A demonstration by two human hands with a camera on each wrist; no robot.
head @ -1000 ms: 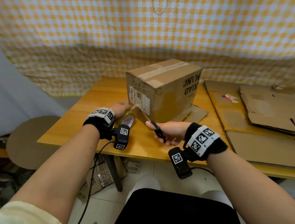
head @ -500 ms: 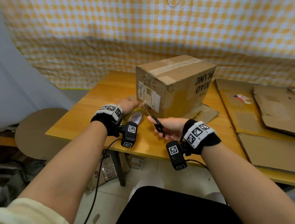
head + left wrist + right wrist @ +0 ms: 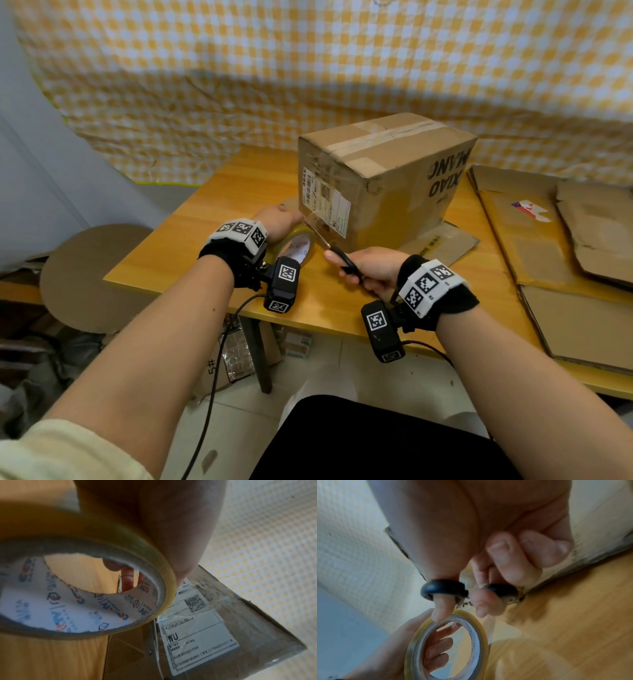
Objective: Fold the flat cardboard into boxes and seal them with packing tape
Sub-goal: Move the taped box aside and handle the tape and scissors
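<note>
A: Where is the box?
B: The cardboard box [image 3: 383, 178] stands closed on the wooden table [image 3: 212, 219], on a flat cardboard sheet [image 3: 445, 241]. Tape runs along its top seam, and a white shipping label [image 3: 325, 202] faces the person.

A: And the tape?
B: The tape roll [image 3: 298, 245] stands on edge just beside the label side of the box. The left hand [image 3: 275, 222] grips it, fingers curled through the core and thumb over the outer rim. A clear strip stretches from the roll to the box.

A: What about the other hand?
B: The right hand [image 3: 371, 269] holds black-handled scissors [image 3: 337, 255], thumb through one loop and a finger through the other, the remaining fingers curled. The blades point up at the strip between roll and box.

A: Anything else around?
B: More flattened cardboard [image 3: 565, 246] is stacked at the table's right. A yellow checked cloth [image 3: 308, 75] hangs behind.
</note>
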